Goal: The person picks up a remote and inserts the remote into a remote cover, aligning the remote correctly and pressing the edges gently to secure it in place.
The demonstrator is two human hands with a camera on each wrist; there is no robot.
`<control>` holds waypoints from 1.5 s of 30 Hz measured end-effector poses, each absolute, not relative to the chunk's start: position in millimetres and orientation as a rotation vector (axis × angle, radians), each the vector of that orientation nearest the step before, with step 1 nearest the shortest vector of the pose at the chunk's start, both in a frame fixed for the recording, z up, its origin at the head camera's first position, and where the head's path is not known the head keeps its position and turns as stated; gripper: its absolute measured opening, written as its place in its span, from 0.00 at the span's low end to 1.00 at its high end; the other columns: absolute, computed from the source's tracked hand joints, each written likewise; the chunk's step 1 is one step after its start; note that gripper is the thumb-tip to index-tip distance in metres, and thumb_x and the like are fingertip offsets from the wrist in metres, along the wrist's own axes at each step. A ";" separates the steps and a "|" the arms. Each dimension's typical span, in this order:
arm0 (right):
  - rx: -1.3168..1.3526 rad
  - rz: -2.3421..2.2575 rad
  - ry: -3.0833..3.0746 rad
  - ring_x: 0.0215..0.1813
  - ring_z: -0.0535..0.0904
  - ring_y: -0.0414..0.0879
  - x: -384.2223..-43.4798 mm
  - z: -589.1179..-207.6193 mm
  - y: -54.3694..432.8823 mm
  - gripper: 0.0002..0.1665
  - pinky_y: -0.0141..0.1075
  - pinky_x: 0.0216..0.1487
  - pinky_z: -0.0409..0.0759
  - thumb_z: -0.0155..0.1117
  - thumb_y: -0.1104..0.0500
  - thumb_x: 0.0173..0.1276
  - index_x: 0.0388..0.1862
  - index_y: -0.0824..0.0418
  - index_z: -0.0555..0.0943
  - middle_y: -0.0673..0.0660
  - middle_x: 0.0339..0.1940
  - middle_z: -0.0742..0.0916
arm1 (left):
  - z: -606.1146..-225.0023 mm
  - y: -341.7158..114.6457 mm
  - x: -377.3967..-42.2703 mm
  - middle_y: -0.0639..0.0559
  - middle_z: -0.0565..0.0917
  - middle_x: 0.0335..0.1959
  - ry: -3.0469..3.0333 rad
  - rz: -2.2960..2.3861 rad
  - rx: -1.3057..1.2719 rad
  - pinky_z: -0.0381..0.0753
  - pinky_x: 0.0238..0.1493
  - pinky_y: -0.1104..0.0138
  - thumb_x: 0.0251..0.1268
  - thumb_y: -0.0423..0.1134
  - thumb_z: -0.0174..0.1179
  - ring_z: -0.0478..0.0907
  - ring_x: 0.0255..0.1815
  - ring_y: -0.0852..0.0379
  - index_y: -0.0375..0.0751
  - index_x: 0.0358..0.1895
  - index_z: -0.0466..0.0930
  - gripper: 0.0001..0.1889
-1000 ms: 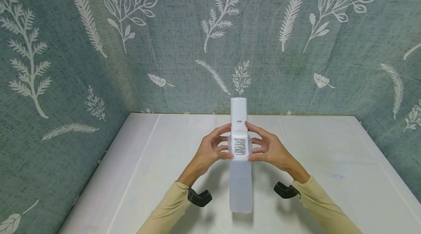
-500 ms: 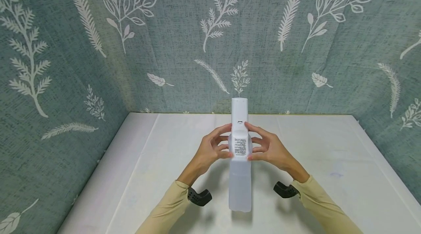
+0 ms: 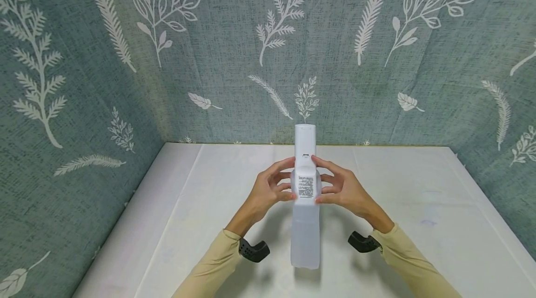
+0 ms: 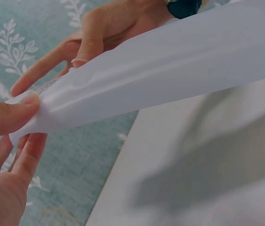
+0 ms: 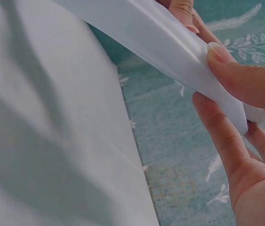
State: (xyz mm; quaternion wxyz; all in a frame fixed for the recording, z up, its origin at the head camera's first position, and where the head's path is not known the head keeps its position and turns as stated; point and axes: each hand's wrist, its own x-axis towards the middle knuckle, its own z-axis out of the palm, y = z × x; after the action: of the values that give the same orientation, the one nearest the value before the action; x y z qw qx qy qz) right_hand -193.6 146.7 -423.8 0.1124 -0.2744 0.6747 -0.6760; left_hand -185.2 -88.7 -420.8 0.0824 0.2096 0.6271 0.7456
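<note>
White labelled device [image 3: 305,197] is grasped near mid-length by the fingers of both left hand [image 3: 268,191] and right hand [image 3: 347,190], presumably for balance.

Grey-green fabric [image 3: 226,51], white leaf print, covers back and both sides. White tabletop [image 3: 398,186] runs up to it; faint crease [image 3: 171,216] at left, pale purple smudge [image 3: 429,222] at right. Soft shadows [image 3: 274,228] on top.

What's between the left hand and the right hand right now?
In the head view, a white device with a printed label; the left hand and right hand hold opposite sides.
</note>
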 end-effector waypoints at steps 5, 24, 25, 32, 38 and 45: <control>-0.801 -1.994 1.972 0.59 0.75 0.54 -192.5 -424.0 145.4 0.52 0.46 0.48 0.82 0.72 0.73 0.51 0.74 0.56 0.60 0.58 0.74 0.61 | -420.4 -88.9 -184.1 0.47 0.69 0.65 1.871 2.231 0.623 0.76 0.57 0.58 0.46 0.17 0.67 0.71 0.58 0.46 0.41 0.67 0.67 0.40; -0.825 -2.017 1.935 0.59 0.74 0.55 -192.9 -425.3 146.6 0.51 0.46 0.48 0.82 0.71 0.74 0.51 0.73 0.59 0.60 0.60 0.74 0.60 | -421.2 -88.2 -183.3 0.46 0.69 0.64 1.835 2.264 0.612 0.76 0.58 0.58 0.46 0.17 0.66 0.70 0.58 0.45 0.40 0.66 0.68 0.39; -0.821 -2.017 1.936 0.59 0.74 0.55 -192.7 -425.0 146.5 0.51 0.46 0.48 0.82 0.72 0.74 0.51 0.73 0.59 0.60 0.59 0.74 0.60 | -421.4 -88.1 -183.3 0.46 0.70 0.64 1.837 2.265 0.607 0.76 0.58 0.58 0.46 0.17 0.66 0.70 0.58 0.45 0.41 0.66 0.68 0.39; -0.793 -2.017 1.953 0.58 0.75 0.53 -191.9 -423.0 145.9 0.51 0.46 0.48 0.82 0.72 0.73 0.50 0.73 0.59 0.61 0.59 0.74 0.61 | -422.1 -87.3 -183.6 0.45 0.69 0.64 1.830 2.275 0.597 0.76 0.57 0.58 0.46 0.16 0.66 0.70 0.58 0.45 0.39 0.66 0.68 0.38; -0.801 -2.016 1.963 0.59 0.75 0.53 -192.3 -423.8 146.8 0.51 0.46 0.48 0.82 0.73 0.72 0.50 0.73 0.60 0.61 0.59 0.74 0.62 | -421.7 -87.0 -182.9 0.45 0.70 0.64 1.835 2.272 0.586 0.76 0.58 0.58 0.47 0.17 0.66 0.70 0.59 0.45 0.40 0.65 0.69 0.38; -0.798 -2.026 1.959 0.59 0.75 0.53 -192.5 -425.8 147.1 0.50 0.46 0.48 0.82 0.72 0.73 0.51 0.72 0.61 0.62 0.60 0.73 0.62 | -422.6 -86.8 -182.6 0.44 0.70 0.63 1.827 2.282 0.571 0.76 0.58 0.57 0.47 0.17 0.66 0.70 0.59 0.45 0.40 0.65 0.69 0.37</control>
State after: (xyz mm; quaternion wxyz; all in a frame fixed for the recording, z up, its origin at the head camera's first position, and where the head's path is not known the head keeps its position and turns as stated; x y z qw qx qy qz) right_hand -192.5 147.1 -425.8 0.1058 -0.2710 0.6650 -0.6878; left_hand -182.6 -86.8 -422.6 0.0814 0.1912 0.6115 0.7635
